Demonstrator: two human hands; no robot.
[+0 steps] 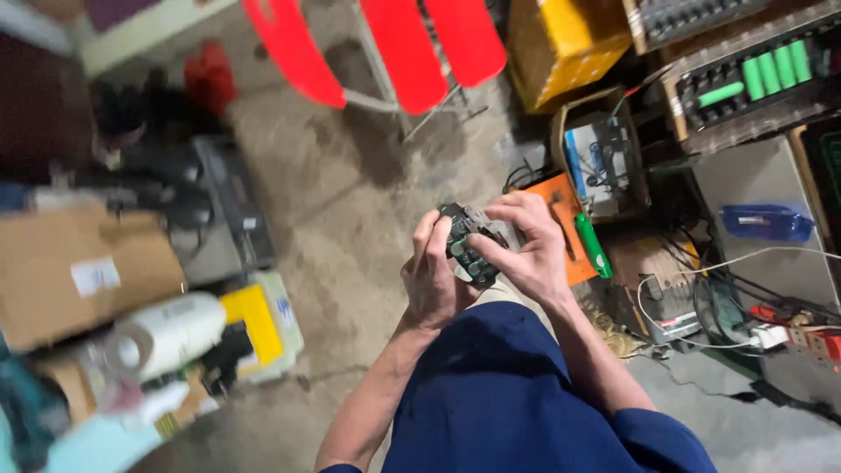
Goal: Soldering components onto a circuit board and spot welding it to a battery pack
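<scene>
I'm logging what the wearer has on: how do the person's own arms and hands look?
Both hands, left hand and right hand, are bare: no gloves, rings or watch visible. The forearms are uncovered; no sleeves reach them. Below them shows dark blue clothing.

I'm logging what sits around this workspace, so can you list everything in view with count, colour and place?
battery pack: one, dark with green cell ends, held in both hands at centre
red chair: one, red slats on a pale frame, top centre
yellow box: one, yellow, top right of centre
cell rack: one, dark with green cylinders, top right
orange pad: one, orange, on the floor behind the hands
green-handled tool: one, green, beside the orange pad
cardboard box: one, brown, left
white roll: one, white, lower left
blue case: one, blue, right
left hand: on the pack's left side
right hand: on the pack's right side
</scene>
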